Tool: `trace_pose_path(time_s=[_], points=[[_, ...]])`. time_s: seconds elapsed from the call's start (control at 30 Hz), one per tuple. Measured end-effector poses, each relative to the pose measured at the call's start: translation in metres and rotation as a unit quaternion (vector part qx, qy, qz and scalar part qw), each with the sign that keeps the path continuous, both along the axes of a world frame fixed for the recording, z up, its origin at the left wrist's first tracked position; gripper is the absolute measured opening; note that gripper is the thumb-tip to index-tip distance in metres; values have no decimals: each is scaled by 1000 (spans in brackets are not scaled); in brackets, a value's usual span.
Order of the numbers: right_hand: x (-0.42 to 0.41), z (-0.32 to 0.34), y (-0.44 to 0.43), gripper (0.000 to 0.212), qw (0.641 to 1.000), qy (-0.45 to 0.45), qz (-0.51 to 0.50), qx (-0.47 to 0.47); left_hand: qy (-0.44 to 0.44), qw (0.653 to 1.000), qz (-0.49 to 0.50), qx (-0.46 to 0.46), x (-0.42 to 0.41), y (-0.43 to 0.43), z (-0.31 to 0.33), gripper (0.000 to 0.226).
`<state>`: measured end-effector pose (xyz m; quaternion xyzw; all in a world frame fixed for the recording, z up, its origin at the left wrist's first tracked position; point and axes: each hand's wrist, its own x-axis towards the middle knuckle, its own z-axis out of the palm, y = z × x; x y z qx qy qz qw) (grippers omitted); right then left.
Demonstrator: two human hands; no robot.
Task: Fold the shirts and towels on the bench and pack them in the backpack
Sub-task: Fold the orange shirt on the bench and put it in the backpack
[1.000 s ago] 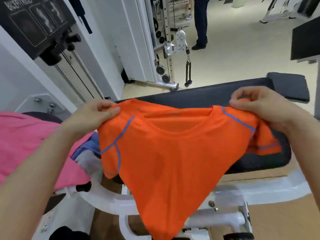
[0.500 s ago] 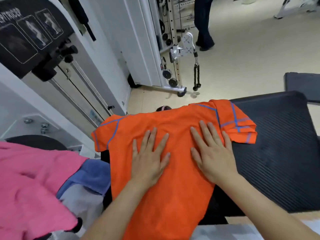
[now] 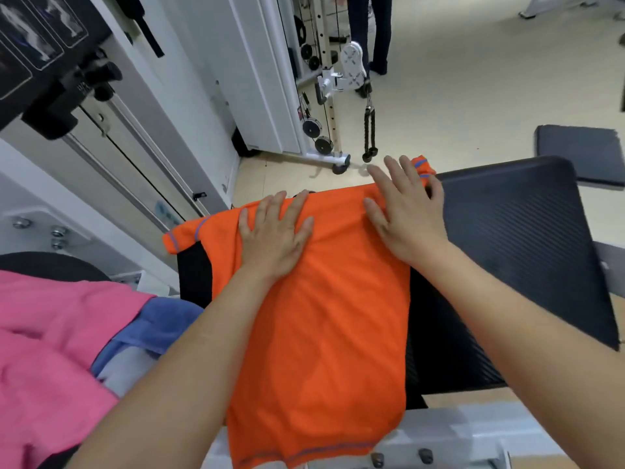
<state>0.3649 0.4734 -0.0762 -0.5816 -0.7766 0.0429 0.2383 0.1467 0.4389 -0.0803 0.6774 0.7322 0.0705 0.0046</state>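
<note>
An orange shirt (image 3: 321, 326) with blue seams lies spread across the black bench pad (image 3: 527, 252), its hem hanging over the near edge. My left hand (image 3: 274, 235) presses flat on the shirt's upper left part, fingers straight. My right hand (image 3: 409, 211) lies flat on the upper right part near the far edge, beside the right sleeve (image 3: 422, 167). The left sleeve (image 3: 182, 236) sticks out over the bench's side. No backpack is in view.
A pink towel (image 3: 50, 350), a blue cloth (image 3: 162, 323) and a pale grey cloth (image 3: 125, 370) are heaped at the left. White cable machines (image 3: 324, 82) stand behind the bench. A person's legs (image 3: 372, 32) are at the far top. A dark pad (image 3: 581, 154) sits at the right.
The shirt went from held up by its shoulders to lying flat on the bench. Both flat hands have since slid up the shirt toward its far edge.
</note>
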Motion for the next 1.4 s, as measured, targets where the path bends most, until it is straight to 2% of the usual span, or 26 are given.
trace_pose_path(time_s=[0.07,0.1,0.17,0.2,0.27,0.33,0.43,0.5,0.53,0.57,0.6,0.67,0.7,0.73,0.8,0.83,0.87,0.93,1.0,1.07,1.13,1.17,1.2,1.27,1.3,1.4], points=[[9,-3,-43,56,986,157,-61,10,-8,1000,-15,22,-2,-13,5,55],[16,-7,-66,55,967,238,-90,-8,-11,997,-23,73,1,-27,5,54],[26,-20,-111,50,910,375,-148,-96,-63,980,-64,175,21,-69,-6,42],[28,-27,-131,48,876,425,-167,-155,-96,973,-98,184,37,-96,-18,36],[23,-42,-158,47,822,491,-156,-243,-98,982,-133,96,74,-147,-43,39],[19,-49,-167,50,784,529,-119,-302,-95,992,-82,5,104,-174,-61,53],[20,-36,-165,56,690,612,-75,-378,-155,987,21,22,120,-172,-69,42],[23,-28,-165,60,621,663,-48,-415,-222,973,44,41,116,-163,-66,25],[25,-25,-166,59,603,674,-37,-426,-278,959,44,33,113,-159,-63,17],[26,-23,-167,55,610,665,-32,-430,-360,932,49,14,109,-158,-57,16],[28,-23,-167,52,645,633,-33,-427,-460,886,63,-4,105,-158,-48,20],[30,-27,-167,47,718,558,-34,-415,-633,767,93,-36,94,-160,-30,25],[29,-27,-168,45,724,548,-21,-419,-688,717,102,-43,91,-162,-23,25],[28,-26,-169,45,710,553,3,-435,-730,673,109,-46,88,-163,-20,27],[20,-22,-173,47,661,572,62,-481,-782,605,143,-46,83,-163,-14,31],[15,-21,-175,44,645,577,83,-494,-789,593,151,-47,82,-164,-11,33],[11,-21,-177,36,650,574,90,-490,-778,610,147,-43,81,-165,-9,36],[6,-20,-177,16,710,555,62,-428,-709,694,118,-31,78,-168,-4,37],[10,-20,-177,13,748,556,17,-362,-641,762,96,-25,79,-174,-1,40],[21,-12,-178,15,762,575,-10,-296,-578,814,54,-36,82,-181,-2,41],[39,-4,-182,17,802,560,-32,-207,-464,885,-4,-39,84,-188,-17,25],[51,-2,-183,16,835,523,-46,-165,-379,925,-26,-24,83,-191,-28,16],[64,-3,-185,15,871,468,-67,-133,-300,953,-46,-9,80,-196,-40,19],[90,-15,-186,13,930,325,-123,-116,-208,976,-58,8,74,-206,-58,30],[101,-23,-187,13,943,266,-149,-131,-193,980,-39,16,70,-211,-63,32],[116,-48,-185,15,943,184,-192,-198,-184,978,73,66,57,-224,-67,35]])
